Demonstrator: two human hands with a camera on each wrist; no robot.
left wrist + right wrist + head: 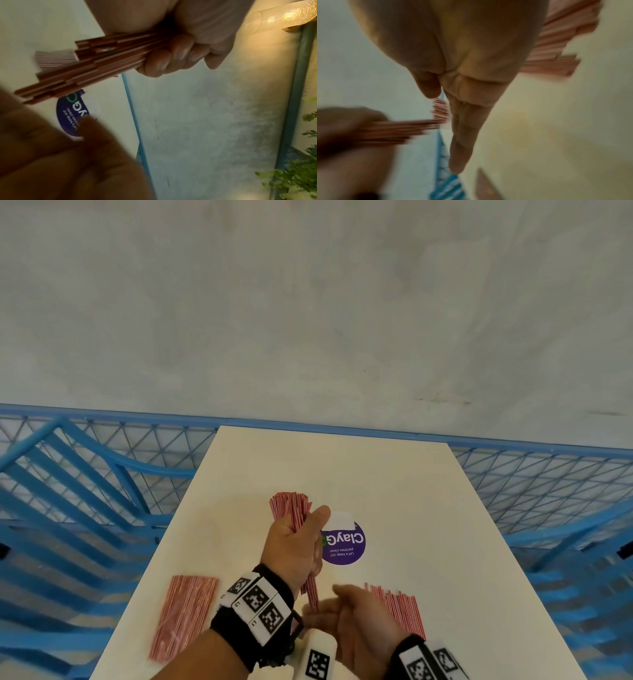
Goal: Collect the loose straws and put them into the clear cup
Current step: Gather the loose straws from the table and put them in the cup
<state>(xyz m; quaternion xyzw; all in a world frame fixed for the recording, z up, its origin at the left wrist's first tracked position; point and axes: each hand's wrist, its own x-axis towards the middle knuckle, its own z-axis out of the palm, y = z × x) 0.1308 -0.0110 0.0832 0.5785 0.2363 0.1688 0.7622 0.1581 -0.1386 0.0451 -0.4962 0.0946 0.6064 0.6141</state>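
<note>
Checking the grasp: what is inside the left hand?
The left hand grips a bundle of red-striped straws, both ends sticking out. Its fingers cover the middle section.

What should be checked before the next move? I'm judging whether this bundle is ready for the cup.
1. Left hand grips straw bundle: ok.
2. Bundle ends even: not ok, staggered in the left wrist view.
3. Right hand free to tidy the ends: ok, fingers straight.
4. Clear cup in view: not ok.
5. All straws collected: not ok; left pile and right pile lie on the table.
</note>
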